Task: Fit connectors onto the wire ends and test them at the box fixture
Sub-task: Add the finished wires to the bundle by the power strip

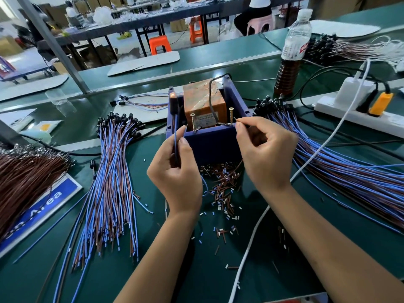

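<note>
Two bare hands work over a green desk (pixel 153 270), all places given relative to the blue box fixture (pixel 209 141). Nearest the viewer, cut insulation scraps (pixel 223 193) — too many to count — lie scattered just in front of the box. The left hand (pixel 175 171), at the box's front-left corner, has its grip closed on one blue wire (pixel 175 136) that rises to a black connector (pixel 174 104) with a glowing tip. The right hand (pixel 260 154), at the front-right corner, pinches a thin wire end beside one of two upright screws (pixel 231 115) in the box. Three wire bundles flank the box: one blue-and-brown bundle (pixel 111 171) and one brown bundle (pixel 26 178) to the left, one blue-and-brown bundle (pixel 349 176) to the right. Right of the box lies one power strip (pixel 341 112); behind it to the right stands one bottle (pixel 290 60).
</note>
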Available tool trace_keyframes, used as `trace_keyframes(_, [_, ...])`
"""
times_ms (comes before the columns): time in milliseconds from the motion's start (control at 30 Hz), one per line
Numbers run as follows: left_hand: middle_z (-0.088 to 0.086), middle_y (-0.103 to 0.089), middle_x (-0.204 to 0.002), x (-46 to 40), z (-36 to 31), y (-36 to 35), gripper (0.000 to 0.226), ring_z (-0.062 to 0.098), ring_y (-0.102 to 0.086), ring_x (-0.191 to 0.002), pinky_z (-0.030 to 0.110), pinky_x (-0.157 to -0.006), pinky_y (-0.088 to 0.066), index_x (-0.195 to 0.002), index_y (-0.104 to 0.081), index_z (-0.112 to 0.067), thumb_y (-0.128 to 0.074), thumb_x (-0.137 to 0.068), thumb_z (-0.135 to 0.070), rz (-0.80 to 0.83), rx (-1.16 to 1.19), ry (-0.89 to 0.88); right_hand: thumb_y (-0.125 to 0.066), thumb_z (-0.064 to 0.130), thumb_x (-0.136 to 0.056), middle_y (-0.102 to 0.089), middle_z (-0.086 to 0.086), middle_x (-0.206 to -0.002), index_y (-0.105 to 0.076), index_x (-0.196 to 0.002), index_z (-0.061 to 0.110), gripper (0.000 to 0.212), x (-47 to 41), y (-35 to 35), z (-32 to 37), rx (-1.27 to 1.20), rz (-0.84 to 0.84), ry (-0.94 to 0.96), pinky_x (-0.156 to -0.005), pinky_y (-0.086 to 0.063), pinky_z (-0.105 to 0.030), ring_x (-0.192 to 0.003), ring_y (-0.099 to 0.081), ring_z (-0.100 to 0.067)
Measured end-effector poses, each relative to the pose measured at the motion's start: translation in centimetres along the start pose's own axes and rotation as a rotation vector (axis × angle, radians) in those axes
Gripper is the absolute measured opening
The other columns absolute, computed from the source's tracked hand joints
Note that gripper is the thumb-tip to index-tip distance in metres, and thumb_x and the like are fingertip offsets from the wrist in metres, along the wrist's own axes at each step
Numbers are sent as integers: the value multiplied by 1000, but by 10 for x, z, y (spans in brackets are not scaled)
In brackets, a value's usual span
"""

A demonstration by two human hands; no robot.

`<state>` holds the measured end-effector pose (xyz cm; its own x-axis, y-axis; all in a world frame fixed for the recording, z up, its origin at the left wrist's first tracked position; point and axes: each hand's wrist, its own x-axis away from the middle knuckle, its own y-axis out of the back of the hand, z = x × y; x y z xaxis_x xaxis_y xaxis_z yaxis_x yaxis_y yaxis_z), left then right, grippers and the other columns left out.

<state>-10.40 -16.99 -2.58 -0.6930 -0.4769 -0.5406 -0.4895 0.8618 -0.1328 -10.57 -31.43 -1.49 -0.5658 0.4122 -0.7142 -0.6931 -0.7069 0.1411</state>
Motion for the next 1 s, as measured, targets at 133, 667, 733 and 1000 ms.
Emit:
trace_keyframes(133, [-11,-71,-80,16,-26,-17,23,1,-60,-69,23,-64,-49,-107,-78,-19,-60,-97,-8,166,42,-52,-71,15,-95,-72,12,-78,-80,-97,15,9,-9,19,3,-2,50,-90,-69,-55,-21,-71,-67,-2])
trace_keyframes(667, [-2,-34,-58,110,-79,-235,41,3,-19,-22,14,-25,-15,-75,-44,-5,-19,-107,-6,1291,168,1414,-63,21,-86,-73,-8,-70,-62,-97,21,11,-54,197,-79,250,-314,-589,-59,-55,-31,-53,-65,-11])
trace_keyframes(733, [-2,-35,-49,105,-72,-244,39,4,-19,-22,15,-25,-15,-78,-46,-5,-17,-104,-3,1106,179,1383,-69,24,-87,-73,-2,-68,-67,-85,23,4,-57,199,-86,246,-194,-630,-60,-57,-32,-49,-62,-1])
trace_keyframes(1000, [3,-46,-61,68,-48,-249,32,14,-39,-42,20,-45,-33,-83,-59,-4,-35,-104,-3,582,248,1089,-60,57,-96,-69,-3,-129,-72,-126,25,45,-66,166,-70,477,587,-486,-108,-46,-44,-128,-57,-24])
